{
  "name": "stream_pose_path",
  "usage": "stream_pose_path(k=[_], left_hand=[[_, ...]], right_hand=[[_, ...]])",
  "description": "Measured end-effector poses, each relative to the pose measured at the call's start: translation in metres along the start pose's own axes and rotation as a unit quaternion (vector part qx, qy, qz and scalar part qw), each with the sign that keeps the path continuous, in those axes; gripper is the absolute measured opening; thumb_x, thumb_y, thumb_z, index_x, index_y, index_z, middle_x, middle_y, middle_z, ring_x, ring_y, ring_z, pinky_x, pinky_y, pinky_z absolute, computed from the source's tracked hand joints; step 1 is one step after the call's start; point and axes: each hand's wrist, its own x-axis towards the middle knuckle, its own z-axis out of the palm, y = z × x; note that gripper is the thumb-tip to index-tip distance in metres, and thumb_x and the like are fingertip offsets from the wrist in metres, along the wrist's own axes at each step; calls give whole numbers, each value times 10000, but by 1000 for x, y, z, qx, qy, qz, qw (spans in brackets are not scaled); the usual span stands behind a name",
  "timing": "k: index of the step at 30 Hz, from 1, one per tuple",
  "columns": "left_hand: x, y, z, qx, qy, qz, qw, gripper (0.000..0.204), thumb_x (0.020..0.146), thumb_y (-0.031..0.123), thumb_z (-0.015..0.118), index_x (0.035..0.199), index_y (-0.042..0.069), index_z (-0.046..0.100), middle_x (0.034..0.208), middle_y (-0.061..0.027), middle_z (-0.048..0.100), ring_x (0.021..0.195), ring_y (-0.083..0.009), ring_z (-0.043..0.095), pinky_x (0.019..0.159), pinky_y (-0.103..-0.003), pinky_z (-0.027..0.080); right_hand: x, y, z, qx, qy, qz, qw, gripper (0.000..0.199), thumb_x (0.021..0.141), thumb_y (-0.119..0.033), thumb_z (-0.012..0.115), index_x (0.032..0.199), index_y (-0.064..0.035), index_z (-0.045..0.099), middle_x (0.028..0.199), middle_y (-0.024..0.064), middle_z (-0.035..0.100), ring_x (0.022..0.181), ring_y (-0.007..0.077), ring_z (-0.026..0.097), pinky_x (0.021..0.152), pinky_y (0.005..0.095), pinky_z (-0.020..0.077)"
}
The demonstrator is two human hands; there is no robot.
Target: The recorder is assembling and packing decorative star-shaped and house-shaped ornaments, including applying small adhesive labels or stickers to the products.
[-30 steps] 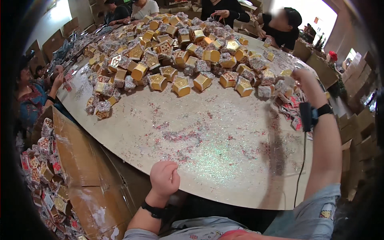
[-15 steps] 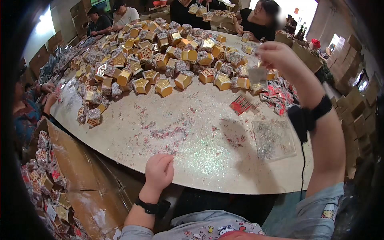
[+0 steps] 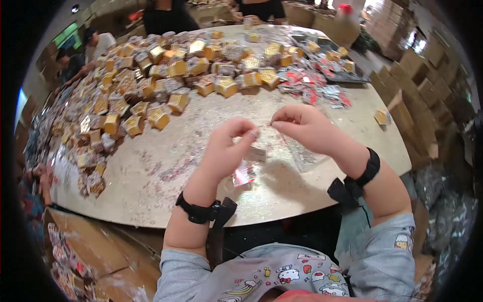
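Observation:
My left hand (image 3: 226,148) is raised over the near middle of the table, thumb and fingertips pinched together. Facing it, a small gap away, my right hand (image 3: 307,128) also has its fingertips pinched. What lies in either pinch is too small to make out. Just below the left fingertips is a small pale tag (image 3: 258,154); whether it hangs from the hand I cannot tell. Under it shows a small red-and-white packet (image 3: 244,174) in clear plastic. A flat clear plastic bag (image 3: 304,156) lies beneath my right hand.
Many gold, glitter-coated house-shaped ornaments (image 3: 158,118) are heaped across the table's far and left side. Red-and-silver packets (image 3: 307,83) lie beside a dark tray (image 3: 347,75). One ornament (image 3: 382,118) sits at the right edge. Glitter covers the tabletop (image 3: 131,196). Other people work around it.
My right hand has come down from high on the right, where a small greyish piece hung below it. The left hand has risen toward it, and the view has turned right.

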Motion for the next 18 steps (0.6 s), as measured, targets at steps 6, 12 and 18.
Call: stream_pose_path(k=[6,12,18], left_hand=[[4,-48,-9,-163,16,-115,980,101,862,75,549,929,8,583,783,-22,583,677,-76,532,637,-208,430],[2,-57,-20,-319,51,-148,935,198,845,23,502,1037,-2,542,794,-59,591,641,-87,512,615,-213,437],[4,-63,-20,-329,73,-131,932,231,865,13,475,1088,-8,530,981,-158,629,643,-83,509,623,-192,439]], right_hand=[[-17,129,-56,-418,32,120,900,278,789,-196,654,1014,-34,628,1003,160,590,926,303,589,780,373,481],[-23,152,-30,-333,48,125,933,212,748,-152,671,934,-56,637,997,163,568,897,336,571,787,389,475],[-12,138,-36,-343,83,97,931,102,732,-94,647,801,-20,630,813,150,590,795,313,591,717,381,475]])
